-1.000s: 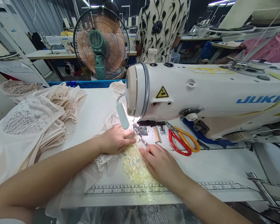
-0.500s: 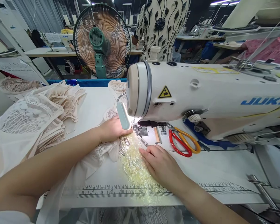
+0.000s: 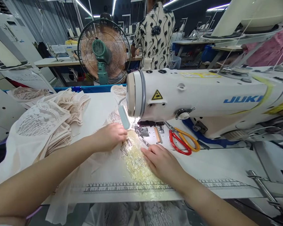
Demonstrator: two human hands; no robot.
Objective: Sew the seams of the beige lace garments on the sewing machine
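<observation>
My left hand (image 3: 110,137) is curled closed beside the needle area, gripping pale sheer lace fabric (image 3: 114,116) that spreads behind and below it. My right hand (image 3: 163,161) rests at the right edge of a shiny yellowish taped patch (image 3: 138,164), its fingers bent together. A slim metal piece (image 3: 145,142) runs from near the needle to those fingers; whether they hold it cannot be made out. The white sewing machine (image 3: 198,92) stands over the work, its small lamp (image 3: 124,117) shining on the needle area, which the lamp partly hides.
A pile of beige lace pieces (image 3: 42,121) lies on the left. Scissors with red and orange handles (image 3: 186,141) lie under the machine arm. A printed ruler (image 3: 124,187) runs along the table's front edge. Behind are a large fan (image 3: 103,51) and a person (image 3: 155,37).
My left hand has drawn back slightly left from the needle area, and the fabric beneath it has shifted. The right hand stays nearly in place. The camera view has tilted up and turned.
</observation>
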